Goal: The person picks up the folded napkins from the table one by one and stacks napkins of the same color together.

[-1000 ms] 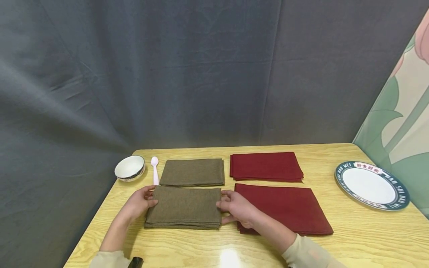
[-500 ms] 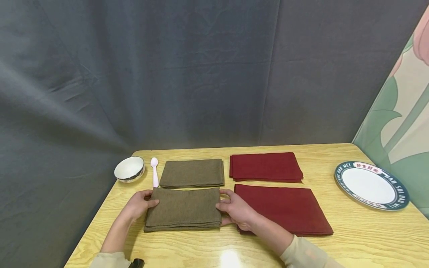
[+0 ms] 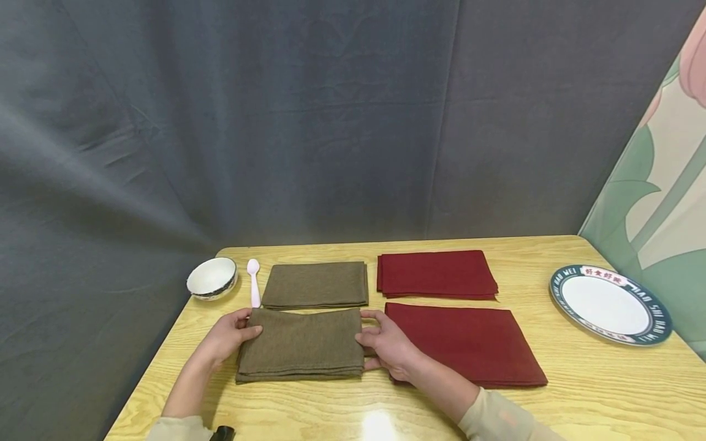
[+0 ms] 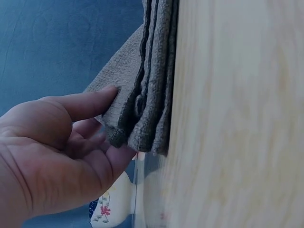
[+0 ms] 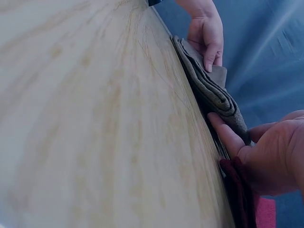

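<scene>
A folded brown cloth (image 3: 303, 346) lies at the near left of the table, in several layers, its far edge dipping in the middle. My left hand (image 3: 225, 338) pinches its left side, thumb on top and fingers beneath, as the left wrist view shows. At the right side, my right hand (image 3: 390, 344) grips the same cloth, with the thumb on top; a finger reaches under the layers in the right wrist view. Just behind lies a second folded brown cloth (image 3: 317, 285). A red folded cloth (image 3: 469, 343) sits beside and partly under my right hand.
Another red folded cloth (image 3: 438, 274) lies at the back. A white bowl (image 3: 212, 277) and a pale pink spoon (image 3: 254, 282) stand at the left edge. A white plate with a dark green rim (image 3: 562, 294) is at the far right. A grey curtain (image 3: 331, 122) hangs behind the table.
The near brown cloth has shifted slightly toward me, and its far edge now sags between my hands. Both hands keep their hold at its sides. The other things stay put.
</scene>
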Demonstrator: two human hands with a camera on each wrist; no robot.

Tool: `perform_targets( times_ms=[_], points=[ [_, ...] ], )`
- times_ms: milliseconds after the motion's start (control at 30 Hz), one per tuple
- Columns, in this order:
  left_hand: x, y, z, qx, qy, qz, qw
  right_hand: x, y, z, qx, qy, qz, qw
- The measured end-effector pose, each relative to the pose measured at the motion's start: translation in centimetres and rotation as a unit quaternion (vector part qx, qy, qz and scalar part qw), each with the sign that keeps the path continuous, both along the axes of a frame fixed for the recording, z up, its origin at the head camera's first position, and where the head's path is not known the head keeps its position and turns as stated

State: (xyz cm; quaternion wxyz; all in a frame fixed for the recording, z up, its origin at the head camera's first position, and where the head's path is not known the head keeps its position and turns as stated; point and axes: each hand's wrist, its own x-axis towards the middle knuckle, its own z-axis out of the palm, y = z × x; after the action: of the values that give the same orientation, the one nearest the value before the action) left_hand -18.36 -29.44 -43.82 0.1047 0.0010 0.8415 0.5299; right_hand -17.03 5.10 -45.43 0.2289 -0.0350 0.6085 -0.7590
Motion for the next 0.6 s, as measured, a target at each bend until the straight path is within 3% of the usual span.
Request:
perform_targets(
  times_ms=[167,333,600],
  points=[
    [0.04,0.08,0.01,-0.021,0.012,0.018,0.9996,-0.03,-0.14,-0.02,-0.008,0.0,-0.001,1.0],
    [0.11,0.29,0.08,-0.004,0.011,0.044,0.999,0.0,-0.23,0.04,-0.006,-0.004,-0.008,0.9999],
    [0.14,0.3,0.12,0.003,0.008,0.04,0.9992,-0.04,-0.3,0.22,0.001,-0.007,-0.026,0.9996]
  ],
)
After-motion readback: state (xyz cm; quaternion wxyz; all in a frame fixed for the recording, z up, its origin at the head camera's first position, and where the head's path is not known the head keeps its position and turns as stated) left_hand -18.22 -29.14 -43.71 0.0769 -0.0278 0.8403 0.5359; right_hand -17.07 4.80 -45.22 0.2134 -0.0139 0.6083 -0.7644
